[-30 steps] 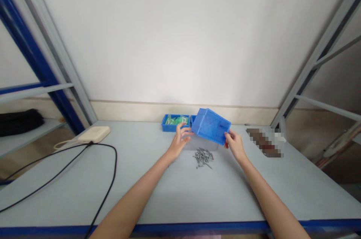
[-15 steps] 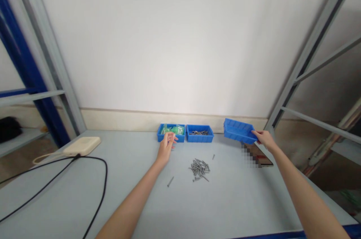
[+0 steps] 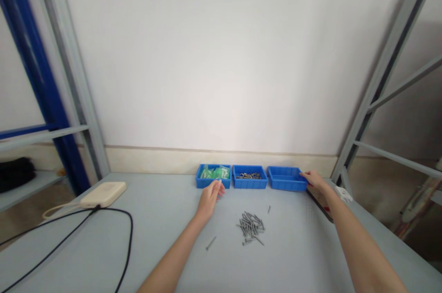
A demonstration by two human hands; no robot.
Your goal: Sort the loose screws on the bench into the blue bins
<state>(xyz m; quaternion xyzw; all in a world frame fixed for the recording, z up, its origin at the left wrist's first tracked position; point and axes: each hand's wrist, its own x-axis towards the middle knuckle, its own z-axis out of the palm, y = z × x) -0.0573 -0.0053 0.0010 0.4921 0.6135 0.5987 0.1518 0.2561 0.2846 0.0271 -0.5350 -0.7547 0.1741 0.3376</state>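
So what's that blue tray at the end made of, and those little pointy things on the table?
The blue tray looks like moulded plastic: one even, bright colour, with a slight shine and ribbed walls. The loose screws look like steel, dull grey with a faint metal sheen, but they're too small to see any coating.

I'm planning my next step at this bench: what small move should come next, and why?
Probably the left hand should pick up the lone loose screw lying near it and drop it into the middle blue tray. That tray already seems to hold similar screws, and the hand is closer to this stray than to the loose pile.
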